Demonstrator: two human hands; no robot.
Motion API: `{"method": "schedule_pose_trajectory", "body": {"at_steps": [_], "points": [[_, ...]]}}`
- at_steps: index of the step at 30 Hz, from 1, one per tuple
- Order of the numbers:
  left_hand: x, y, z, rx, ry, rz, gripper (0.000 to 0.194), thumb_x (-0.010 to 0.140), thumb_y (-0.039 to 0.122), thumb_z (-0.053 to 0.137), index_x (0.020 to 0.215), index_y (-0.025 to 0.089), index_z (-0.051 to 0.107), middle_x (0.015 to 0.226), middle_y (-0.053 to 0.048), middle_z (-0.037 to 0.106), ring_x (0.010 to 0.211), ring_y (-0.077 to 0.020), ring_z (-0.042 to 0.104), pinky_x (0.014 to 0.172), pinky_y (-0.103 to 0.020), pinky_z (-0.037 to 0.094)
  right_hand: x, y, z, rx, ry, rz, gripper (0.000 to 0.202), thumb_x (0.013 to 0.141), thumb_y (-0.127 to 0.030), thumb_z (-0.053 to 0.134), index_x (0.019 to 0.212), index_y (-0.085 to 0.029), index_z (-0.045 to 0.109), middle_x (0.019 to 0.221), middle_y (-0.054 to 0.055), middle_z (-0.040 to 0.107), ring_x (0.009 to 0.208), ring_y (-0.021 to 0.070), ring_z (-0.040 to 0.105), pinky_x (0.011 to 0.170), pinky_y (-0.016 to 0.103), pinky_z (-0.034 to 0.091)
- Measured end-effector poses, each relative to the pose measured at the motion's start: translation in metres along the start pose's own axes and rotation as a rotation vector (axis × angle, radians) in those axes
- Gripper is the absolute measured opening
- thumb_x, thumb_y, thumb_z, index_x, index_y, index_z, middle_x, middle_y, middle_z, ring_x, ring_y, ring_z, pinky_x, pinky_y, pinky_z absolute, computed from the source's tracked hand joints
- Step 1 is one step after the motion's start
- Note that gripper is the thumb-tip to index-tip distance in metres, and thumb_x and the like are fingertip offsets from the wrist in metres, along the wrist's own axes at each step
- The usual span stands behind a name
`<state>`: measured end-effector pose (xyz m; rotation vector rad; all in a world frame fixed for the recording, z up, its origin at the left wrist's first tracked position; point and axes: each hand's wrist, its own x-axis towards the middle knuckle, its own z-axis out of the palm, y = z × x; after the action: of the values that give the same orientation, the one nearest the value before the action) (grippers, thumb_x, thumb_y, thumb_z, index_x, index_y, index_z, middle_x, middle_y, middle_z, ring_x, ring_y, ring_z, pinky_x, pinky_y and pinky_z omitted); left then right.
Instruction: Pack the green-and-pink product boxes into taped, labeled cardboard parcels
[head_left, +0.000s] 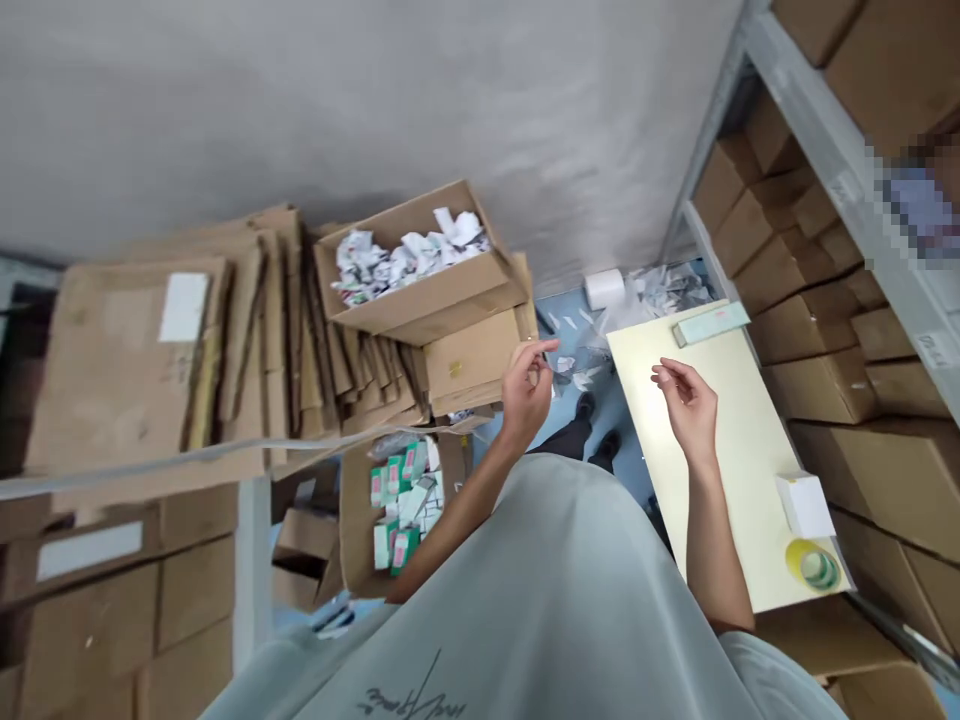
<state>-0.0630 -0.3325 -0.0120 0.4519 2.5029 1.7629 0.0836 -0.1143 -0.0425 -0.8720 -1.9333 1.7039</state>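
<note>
We saw the left hand (527,392) raised with fingers curled, thumb and forefinger pinched on a small thin scrap (545,346) we could not identify. The right hand (688,405) hovered half open and empty over the pale, smooth board (720,480). A flat mint box (710,324) lay at its far edge; a tape roll (814,564) sat near its near corner.
</note>
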Motion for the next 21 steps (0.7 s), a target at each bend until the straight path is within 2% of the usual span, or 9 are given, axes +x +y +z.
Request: {"method": "schedule_pose_trajectory", "body": {"at_steps": [3,8,13,15,18,21], "points": [[-0.017,-0.003,-0.047,0.044,0.134,0.036,0.028,0.097,0.023,0.060,0.112,0.026,0.083,0.107,-0.007,0.076,0.096,-0.0223,0.069,0.090,-0.035,0.057,-0.009,-0.014,0.037,0.015,-0.123,-0.021,0.041,0.098,-0.063,0.077,0.119,-0.027,0.082,0.114,0.012,0.088,0.104,0.0318,0.086,0.105,0.057,0.070],[-0.038,-0.010,-0.115,0.075,0.325,0.023,0.027,0.102,0.023,0.058,0.113,0.027,0.082,0.106,-0.007,0.077,0.103,-0.0238,0.072,0.097,-0.038,0.060,-0.026,-0.044,0.106,-0.002,-0.331,-0.092,0.040,0.098,-0.062,0.077,0.119,-0.028,0.083,0.117,0.011,0.088,0.107,0.0316,0.086,0.103,0.054,0.072],[-0.055,-0.030,-0.193,0.089,0.547,0.043,0.024,0.103,0.022,0.062,0.114,0.028,0.082,0.107,-0.006,0.075,0.099,-0.0219,0.072,0.092,-0.035,0.060,-0.058,-0.074,0.194,-0.066,-0.523,-0.228,0.033,0.102,-0.059,0.075,0.116,-0.031,0.084,0.115,0.009,0.088,0.104,0.0302,0.086,0.099,0.051,0.073],[-0.063,-0.042,-0.234,0.117,0.634,0.055,0.025,0.102,0.019,0.063,0.117,0.028,0.082,0.109,-0.006,0.074,0.096,-0.0206,0.071,0.088,-0.034,0.060,-0.074,-0.088,0.237,-0.092,-0.603,-0.288,0.032,0.103,-0.059,0.073,0.115,-0.031,0.084,0.112,0.009,0.088,0.103,0.0303,0.086,0.099,0.051,0.072],[-0.076,-0.062,-0.305,0.181,0.780,0.065,0.028,0.102,0.017,0.063,0.120,0.028,0.082,0.110,-0.006,0.073,0.093,-0.0188,0.070,0.090,-0.033,0.061,-0.101,-0.110,0.310,-0.092,-0.707,-0.354,0.032,0.103,-0.058,0.074,0.116,-0.031,0.085,0.113,0.010,0.088,0.105,0.0303,0.085,0.101,0.051,0.071],[-0.086,-0.086,-0.380,0.222,0.918,0.043,0.029,0.103,0.018,0.063,0.124,0.027,0.080,0.119,-0.007,0.073,0.105,-0.0204,0.072,0.098,-0.034,0.061,-0.133,-0.129,0.385,-0.081,-0.792,-0.402,0.034,0.104,-0.059,0.073,0.119,-0.030,0.085,0.117,0.010,0.087,0.108,0.0298,0.084,0.104,0.050,0.070]]}}
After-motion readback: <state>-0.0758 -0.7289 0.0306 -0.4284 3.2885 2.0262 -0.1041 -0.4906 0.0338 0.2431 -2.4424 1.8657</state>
